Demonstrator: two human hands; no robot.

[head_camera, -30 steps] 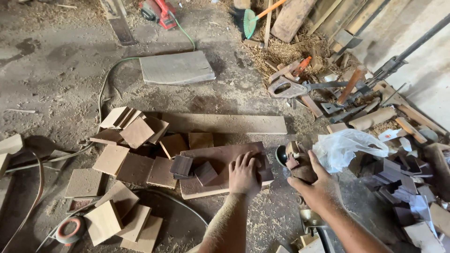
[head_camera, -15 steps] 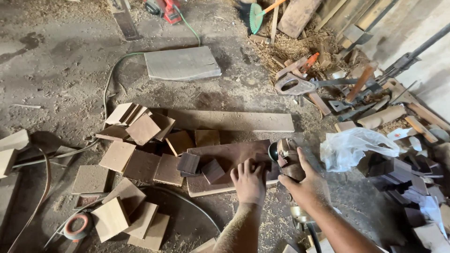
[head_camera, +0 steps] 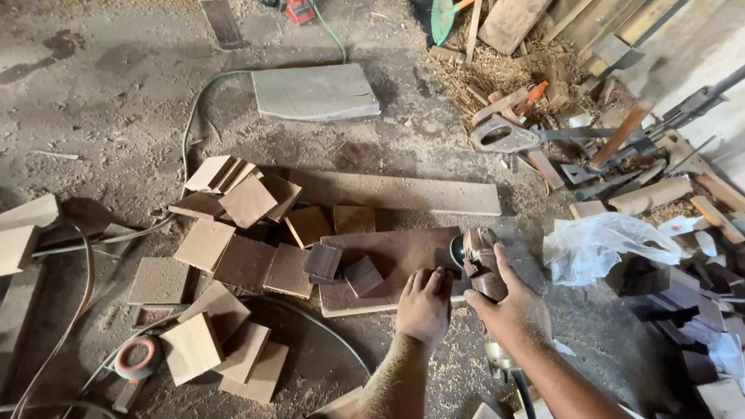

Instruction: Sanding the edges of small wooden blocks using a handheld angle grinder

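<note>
Single head-worn view, looking steeply down and forward from above the person's arms, hands [head_camera: 425,304] close at bottom centre, board [head_camera: 388,268] mid-frame, sawdust floor [head_camera: 116,101] stretching away toward the top

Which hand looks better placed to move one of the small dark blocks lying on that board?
Probably the left. The left hand rests on the board beside the nearer dark block, with nothing in its grip. The right hand is wrapped around the power tool.

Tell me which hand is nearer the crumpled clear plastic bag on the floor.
Right. The right hand grips the power sander just left of the plastic bag; the left hand presses on the brown board, farther left of it.
</note>
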